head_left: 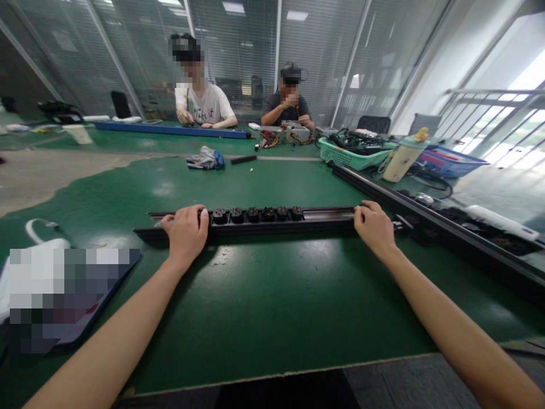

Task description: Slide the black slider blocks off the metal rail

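Observation:
A long black metal channel (330, 225), much like a power strip housing, lies crosswise over the green table. Several round black socket-like modules (268, 214) sit in a row inside it, left of its middle. My left hand (187, 230) is closed over the channel near its left end, thumb and fingers at its edges, covering part of the row's left side. At the other end, my right hand (374, 227) grips the channel with curled fingers. Between the last module and my right hand, the bare inside of the channel shows.
Another long black rail (426, 224) runs diagonally along the right. Behind it stand a green basket (353, 156) of cables and a cream tumbler (402, 159). A grey-blue glove (206, 159) lies ahead. A dark tablet-like item (106, 289) is at left. Two people work across the table.

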`<state>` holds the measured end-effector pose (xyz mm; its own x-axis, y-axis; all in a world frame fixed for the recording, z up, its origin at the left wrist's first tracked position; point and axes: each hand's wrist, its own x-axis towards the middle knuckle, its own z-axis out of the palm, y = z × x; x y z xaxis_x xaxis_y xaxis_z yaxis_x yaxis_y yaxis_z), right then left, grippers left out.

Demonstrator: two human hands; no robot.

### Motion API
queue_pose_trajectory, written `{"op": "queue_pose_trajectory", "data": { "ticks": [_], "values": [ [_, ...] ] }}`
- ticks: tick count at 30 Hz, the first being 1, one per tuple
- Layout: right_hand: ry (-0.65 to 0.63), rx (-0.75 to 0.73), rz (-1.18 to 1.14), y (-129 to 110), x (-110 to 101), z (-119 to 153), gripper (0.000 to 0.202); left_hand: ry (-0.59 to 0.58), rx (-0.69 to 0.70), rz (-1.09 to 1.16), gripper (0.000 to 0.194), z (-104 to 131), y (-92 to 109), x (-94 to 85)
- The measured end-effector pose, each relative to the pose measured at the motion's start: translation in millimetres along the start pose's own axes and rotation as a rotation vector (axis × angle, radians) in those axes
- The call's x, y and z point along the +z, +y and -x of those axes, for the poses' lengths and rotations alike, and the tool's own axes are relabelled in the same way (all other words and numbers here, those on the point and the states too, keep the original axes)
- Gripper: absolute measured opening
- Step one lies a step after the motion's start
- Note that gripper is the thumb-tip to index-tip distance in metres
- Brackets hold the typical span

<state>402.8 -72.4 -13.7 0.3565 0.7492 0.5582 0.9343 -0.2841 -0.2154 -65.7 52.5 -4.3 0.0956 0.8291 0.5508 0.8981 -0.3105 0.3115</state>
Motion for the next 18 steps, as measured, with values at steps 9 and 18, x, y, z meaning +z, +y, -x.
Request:
{"op": "queue_pose_trajectory", "data": {
  "ticks": [9,18],
  "values": [
    [0.027,0.005,-0.017,2.8,0.5,-0.7,0.048,-0.004,-0.003,0.005,0.045,-0.6,1.1,-1.6],
    [0.009,0.038,-0.019,4.3,-1.6,-1.7,0.048,-0.001,0.002,0.002,0.046,-0.4,0.5,-1.6]
  ]
}}
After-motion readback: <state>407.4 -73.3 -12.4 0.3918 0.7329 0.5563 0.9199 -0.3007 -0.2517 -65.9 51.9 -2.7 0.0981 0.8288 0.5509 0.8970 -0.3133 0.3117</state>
